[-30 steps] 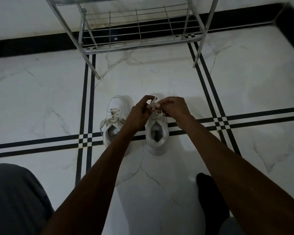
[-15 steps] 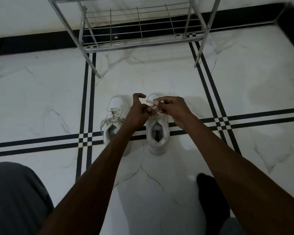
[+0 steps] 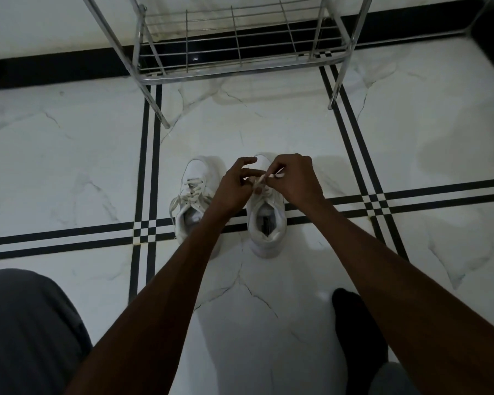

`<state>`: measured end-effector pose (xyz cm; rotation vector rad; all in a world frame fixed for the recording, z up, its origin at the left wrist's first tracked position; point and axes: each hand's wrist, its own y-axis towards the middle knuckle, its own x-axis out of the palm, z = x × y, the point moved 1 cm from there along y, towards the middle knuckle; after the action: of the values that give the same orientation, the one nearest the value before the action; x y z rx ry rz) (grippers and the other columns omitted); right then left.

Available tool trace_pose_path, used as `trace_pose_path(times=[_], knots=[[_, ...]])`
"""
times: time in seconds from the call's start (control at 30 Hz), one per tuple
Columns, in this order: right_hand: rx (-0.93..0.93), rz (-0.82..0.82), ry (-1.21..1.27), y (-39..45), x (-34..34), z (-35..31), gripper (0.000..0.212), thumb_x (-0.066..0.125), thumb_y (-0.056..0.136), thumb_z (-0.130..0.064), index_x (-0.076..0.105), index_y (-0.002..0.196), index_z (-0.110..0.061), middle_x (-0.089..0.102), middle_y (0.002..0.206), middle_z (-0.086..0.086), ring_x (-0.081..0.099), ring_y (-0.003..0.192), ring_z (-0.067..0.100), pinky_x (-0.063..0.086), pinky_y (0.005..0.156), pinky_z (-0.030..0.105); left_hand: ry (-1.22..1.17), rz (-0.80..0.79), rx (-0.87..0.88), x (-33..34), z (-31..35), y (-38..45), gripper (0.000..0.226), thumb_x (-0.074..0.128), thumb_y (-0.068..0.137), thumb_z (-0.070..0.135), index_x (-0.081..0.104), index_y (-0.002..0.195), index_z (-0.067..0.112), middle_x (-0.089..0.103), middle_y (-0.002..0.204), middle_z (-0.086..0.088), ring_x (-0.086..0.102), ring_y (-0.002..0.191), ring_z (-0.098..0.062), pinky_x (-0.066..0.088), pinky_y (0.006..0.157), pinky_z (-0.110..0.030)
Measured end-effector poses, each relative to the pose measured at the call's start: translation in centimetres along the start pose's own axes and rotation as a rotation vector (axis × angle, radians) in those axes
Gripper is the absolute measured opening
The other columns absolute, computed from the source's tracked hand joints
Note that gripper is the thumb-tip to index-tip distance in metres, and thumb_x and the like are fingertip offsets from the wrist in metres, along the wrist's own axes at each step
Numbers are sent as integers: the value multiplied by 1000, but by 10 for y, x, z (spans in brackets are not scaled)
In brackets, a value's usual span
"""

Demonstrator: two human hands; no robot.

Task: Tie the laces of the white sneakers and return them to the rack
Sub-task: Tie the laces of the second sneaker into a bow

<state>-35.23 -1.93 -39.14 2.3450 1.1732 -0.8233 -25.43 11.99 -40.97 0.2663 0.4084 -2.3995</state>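
Two white sneakers stand side by side on the marble floor, toes pointing away from me. The left sneaker (image 3: pixel 194 201) has a loose lace loop hanging off its left side. Both hands work over the tongue of the right sneaker (image 3: pixel 267 223). My right hand (image 3: pixel 295 181) pinches the white laces (image 3: pixel 268 176) between thumb and fingers. My left hand (image 3: pixel 234 186) holds the other lace strand low, with its index finger raised. My hands hide the toe of the right sneaker. The metal wire rack (image 3: pixel 234 41) stands beyond the shoes, its bottom shelf bare.
Two slanted rack legs (image 3: pixel 154 101) come down to the floor in front of the shoes. My grey-trousered knee (image 3: pixel 26 332) fills the lower left and my black-socked foot (image 3: pixel 357 326) rests at the lower right. A black skirting band runs along the wall.
My hands have shifted slightly up over the right sneaker. The right hand has drawn the lace end out to the right, and the left index finger has lifted.
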Motion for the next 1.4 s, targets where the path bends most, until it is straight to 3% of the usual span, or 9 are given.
trace_pose_path(times=[0.07, 0.2, 0.37, 0.53, 0.77, 1.03, 1.2, 1.33, 1.4], knots=[[41, 9, 56, 1, 0, 0, 8, 84, 72, -14, 78, 75, -10, 76, 76, 1, 67, 66, 5, 53, 65, 14, 126, -3, 20, 1, 3, 2, 48, 54, 91, -7, 61, 134, 13, 75, 117, -12, 73, 102, -22, 60, 87, -34], [160, -52, 185, 0, -8, 2, 18, 90, 69, -16, 80, 81, -7, 78, 78, 5, 71, 60, 7, 60, 56, 22, 385, 138, 53, 1, 4, 4, 30, 61, 90, 9, 81, 107, 23, 81, 103, 0, 75, 94, -17, 60, 86, -35], [535, -52, 427, -14, -30, 25, 27, 90, 72, -24, 80, 88, -4, 79, 87, 11, 77, 81, 22, 64, 68, 32, 762, 299, 117, -7, 13, -15, 25, 62, 91, 20, 79, 103, 33, 79, 99, 4, 66, 105, -23, 40, 104, -49], [818, -72, 293, -37, -41, 62, 31, 85, 73, -35, 79, 84, -7, 80, 87, 9, 76, 84, 26, 60, 77, 36, 978, 292, 60, -14, -7, -41, 17, 65, 84, 10, 70, 94, 23, 73, 95, 4, 54, 108, -27, 32, 100, -51], [841, 15, 228, -34, -35, 63, 36, 85, 74, -33, 78, 87, 0, 76, 76, 10, 69, 64, 18, 63, 81, 36, 1078, 325, 120, -17, -12, -47, 17, 59, 78, 4, 63, 88, 18, 70, 86, 2, 52, 100, -29, 27, 87, -46], [848, 4, 30, -31, -27, 68, 48, 85, 71, -46, 77, 83, -1, 79, 82, 12, 77, 83, 25, 60, 88, 41, 1038, 296, 94, -18, -17, -45, 24, 59, 73, -1, 63, 87, 19, 70, 85, 2, 51, 99, -27, 28, 87, -47], [417, 31, 5, -32, -37, 49, 22, 84, 78, -24, 78, 89, -6, 78, 94, 9, 69, 82, 16, 54, 76, 22, 981, 237, 44, -19, -14, -43, 25, 63, 84, 4, 72, 100, 21, 75, 98, 2, 49, 113, -27, 25, 96, -49], [70, -215, -20, -25, -32, 40, 48, 80, 81, -9, 66, 127, -11, 61, 138, 9, 55, 125, 19, 38, 101, 21, 867, 154, 33, -11, -12, -41, 32, 56, 98, 20, 63, 127, 29, 73, 121, 7, 45, 130, -30, 24, 99, -49], [-61, -340, -50, -25, -20, 39, 48, 76, 82, 1, 67, 128, -9, 59, 140, 14, 53, 126, 17, 38, 101, 11, 883, 78, 42, -7, -12, -42, 46, 58, 92, 16, 57, 135, 32, 69, 129, 8, 42, 133, -30, 22, 100, -50]])
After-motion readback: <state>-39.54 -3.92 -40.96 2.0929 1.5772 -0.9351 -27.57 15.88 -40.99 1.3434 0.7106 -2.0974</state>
